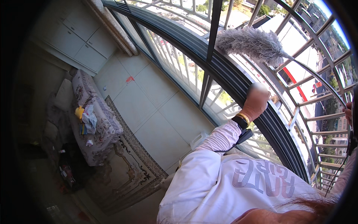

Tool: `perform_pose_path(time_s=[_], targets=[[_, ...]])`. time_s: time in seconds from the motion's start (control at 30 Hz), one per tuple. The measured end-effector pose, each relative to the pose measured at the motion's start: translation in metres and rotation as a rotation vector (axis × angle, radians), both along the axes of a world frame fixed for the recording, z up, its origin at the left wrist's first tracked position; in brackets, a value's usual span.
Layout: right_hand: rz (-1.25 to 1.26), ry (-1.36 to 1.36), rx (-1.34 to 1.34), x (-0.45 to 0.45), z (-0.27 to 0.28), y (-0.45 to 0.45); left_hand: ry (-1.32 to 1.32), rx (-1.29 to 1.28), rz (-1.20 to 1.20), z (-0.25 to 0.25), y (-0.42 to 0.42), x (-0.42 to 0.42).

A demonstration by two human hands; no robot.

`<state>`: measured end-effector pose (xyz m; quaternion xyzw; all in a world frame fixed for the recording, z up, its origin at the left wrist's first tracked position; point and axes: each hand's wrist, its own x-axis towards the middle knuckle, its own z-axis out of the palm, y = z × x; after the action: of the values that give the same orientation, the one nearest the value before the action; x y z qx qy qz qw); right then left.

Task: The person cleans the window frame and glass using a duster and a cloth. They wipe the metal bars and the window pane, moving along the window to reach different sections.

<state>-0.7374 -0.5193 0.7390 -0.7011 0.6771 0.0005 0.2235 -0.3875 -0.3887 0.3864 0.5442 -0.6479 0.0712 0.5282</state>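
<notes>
A grey fluffy duster lies across the outer side of the window frame, against the metal security bars. Its thin, bent handle runs to my right hand, whose fingers close on it at the picture's right rim. Most of that hand is cut off by the rim. My left hand is at the black sliding-window track, fingers curled toward its outer edge. A blurred patch covers part of the hand, so its hold is unclear. On that wrist are a gold bracelet and a black band.
Curved metal bars stand outside, high above a street. Glass panes line the inner side. Indoors are a tiled floor, a patterned rug, a cloth-covered table bearing a plastic bag, and white cabinets.
</notes>
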Motion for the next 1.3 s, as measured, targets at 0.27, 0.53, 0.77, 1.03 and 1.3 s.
perform_pose_path(time_s=[0.27, 0.53, 0.77, 1.03, 1.3], targets=[[0.045, -0.224, 0.215, -0.023, -0.067, 0.016, -0.189, 0.119, -0.012, 0.008, 0.0, -0.008], [0.312, -0.255, 0.387, 0.067, -0.136, -0.029, -0.244, 0.23, 0.012, 0.015, 0.0, -0.011], [0.462, -0.384, 0.388, 0.175, -0.217, -0.038, -0.216, 0.283, -0.066, 0.01, -0.003, -0.009], [0.724, -0.165, 0.02, 0.143, -0.219, -0.013, -0.172, 0.299, -0.114, 0.013, 0.0, -0.005], [0.283, -0.538, 0.374, 0.036, -0.19, 0.029, -0.151, 0.29, -0.13, 0.017, 0.0, -0.005]])
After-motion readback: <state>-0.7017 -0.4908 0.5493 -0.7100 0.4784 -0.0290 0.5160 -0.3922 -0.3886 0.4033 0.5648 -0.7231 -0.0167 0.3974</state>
